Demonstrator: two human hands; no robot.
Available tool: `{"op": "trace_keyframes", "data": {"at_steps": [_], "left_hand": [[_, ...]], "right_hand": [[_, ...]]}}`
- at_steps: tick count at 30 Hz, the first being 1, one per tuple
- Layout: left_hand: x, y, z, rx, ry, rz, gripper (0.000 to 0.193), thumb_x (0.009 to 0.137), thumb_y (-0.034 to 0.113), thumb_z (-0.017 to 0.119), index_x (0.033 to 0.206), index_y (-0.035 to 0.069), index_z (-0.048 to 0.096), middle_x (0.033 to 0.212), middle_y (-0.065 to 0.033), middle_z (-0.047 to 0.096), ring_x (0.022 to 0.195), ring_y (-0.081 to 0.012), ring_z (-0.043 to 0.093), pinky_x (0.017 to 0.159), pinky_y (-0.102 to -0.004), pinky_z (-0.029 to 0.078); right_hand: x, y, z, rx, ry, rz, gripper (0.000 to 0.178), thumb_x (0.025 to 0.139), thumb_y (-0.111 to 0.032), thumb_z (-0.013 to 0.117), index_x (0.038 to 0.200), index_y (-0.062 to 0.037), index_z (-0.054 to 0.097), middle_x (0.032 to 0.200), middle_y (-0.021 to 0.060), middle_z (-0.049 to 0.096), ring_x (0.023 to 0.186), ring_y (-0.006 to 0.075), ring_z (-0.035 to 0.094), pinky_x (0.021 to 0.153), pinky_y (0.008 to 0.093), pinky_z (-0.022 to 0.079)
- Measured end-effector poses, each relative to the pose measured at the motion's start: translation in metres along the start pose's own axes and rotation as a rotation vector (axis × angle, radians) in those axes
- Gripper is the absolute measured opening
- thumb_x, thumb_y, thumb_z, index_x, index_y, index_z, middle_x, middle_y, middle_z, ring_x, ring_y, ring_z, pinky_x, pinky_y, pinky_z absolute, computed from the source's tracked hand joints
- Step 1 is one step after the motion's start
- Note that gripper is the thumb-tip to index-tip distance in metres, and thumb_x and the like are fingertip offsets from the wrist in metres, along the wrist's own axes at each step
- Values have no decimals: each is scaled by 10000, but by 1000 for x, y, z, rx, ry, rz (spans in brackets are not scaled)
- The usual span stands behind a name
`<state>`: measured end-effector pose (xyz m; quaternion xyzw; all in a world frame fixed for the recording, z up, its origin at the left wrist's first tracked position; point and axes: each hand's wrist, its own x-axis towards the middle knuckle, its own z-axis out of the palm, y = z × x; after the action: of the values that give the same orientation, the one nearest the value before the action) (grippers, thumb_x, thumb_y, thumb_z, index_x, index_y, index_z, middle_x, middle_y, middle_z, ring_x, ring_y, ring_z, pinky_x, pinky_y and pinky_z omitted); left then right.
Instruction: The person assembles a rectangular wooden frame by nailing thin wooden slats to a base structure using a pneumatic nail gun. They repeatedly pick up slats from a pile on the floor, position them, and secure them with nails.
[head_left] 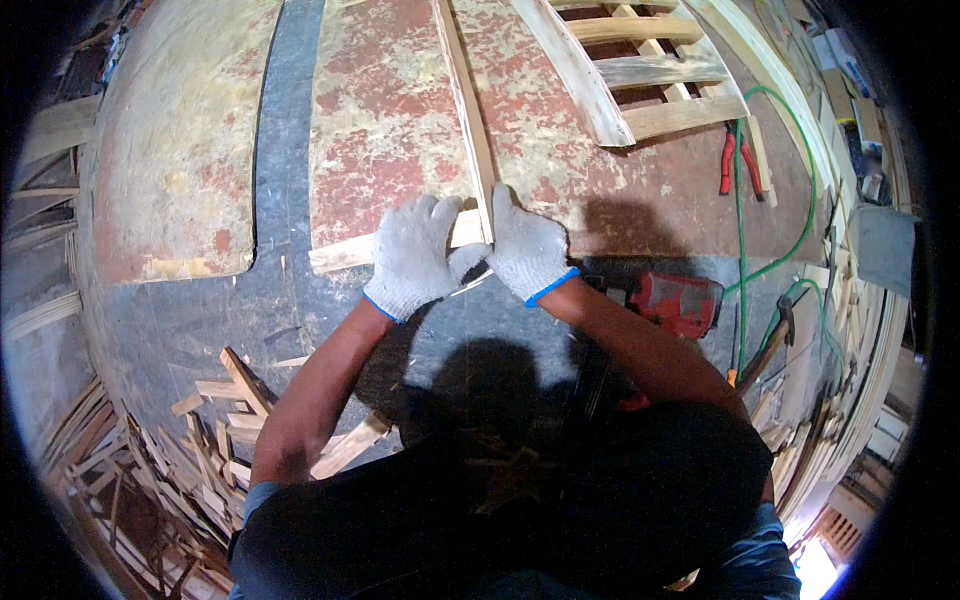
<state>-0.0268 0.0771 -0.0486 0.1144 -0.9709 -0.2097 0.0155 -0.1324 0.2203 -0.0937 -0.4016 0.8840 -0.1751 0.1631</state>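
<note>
Pliers (728,165) lie before the slatted frame (688,117), right of the lengthwise strip (468,110).

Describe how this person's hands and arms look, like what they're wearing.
The left hand and right hand each wear a greyish-white knitted work glove with bright blue trim at the wrist. Both forearms are bare. Nearer the shoulders, blue sleeves show at both sides, mostly covered by something dark.

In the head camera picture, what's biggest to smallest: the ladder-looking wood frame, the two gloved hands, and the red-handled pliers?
1. Ladder-looking wood frame, even though the picture's edge cuts it off.
2. Left gloved hand and right gloved hand: too alike to rank.
3. Red-handled pliers.
</note>
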Motion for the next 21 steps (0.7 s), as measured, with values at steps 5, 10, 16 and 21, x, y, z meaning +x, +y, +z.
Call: {"op": "trace_keyframes", "data": {"at_steps": [5, 10, 16, 21], "left_hand": [[-2, -2, 6, 44, 18, 7, 580, 816, 481, 742, 1228, 94, 613, 979, -159, 637, 919, -379, 621, 813, -484, 468], [-1, 2, 5, 77, 30, 37, 602, 820, 487, 722, 1258, 90, 601, 997, -160, 632, 924, -371, 614, 820, -472, 457], [-5, -1, 9, 70, 94, 83, 723, 824, 491, 709, 1378, 58, 541, 1009, -171, 632, 907, -370, 606, 810, -456, 450], [-2, -4, 12, -7, 115, 145, 867, 847, 524, 677, 1515, 35, 418, 980, -186, 628, 860, -372, 601, 779, -459, 453]], "right_hand": [[1, -1, 0, 16, -4, 7, 425, 807, -166, 690, 1099, 9, 436, 745, 189, 704, 671, 362, 731, 535, 504, 555], [-3, -2, -7, -37, -3, -3, 429, 817, -164, 669, 1120, 32, 438, 738, 183, 704, 661, 354, 731, 523, 489, 553], [-3, -4, -5, -97, -31, 17, 461, 825, -182, 646, 1167, 65, 461, 718, 170, 702, 648, 329, 734, 514, 485, 549], [-6, 4, 8, -115, 73, -43, 483, 816, -186, 650, 1181, 75, 472, 718, 155, 705, 624, 310, 730, 506, 470, 548]]}}
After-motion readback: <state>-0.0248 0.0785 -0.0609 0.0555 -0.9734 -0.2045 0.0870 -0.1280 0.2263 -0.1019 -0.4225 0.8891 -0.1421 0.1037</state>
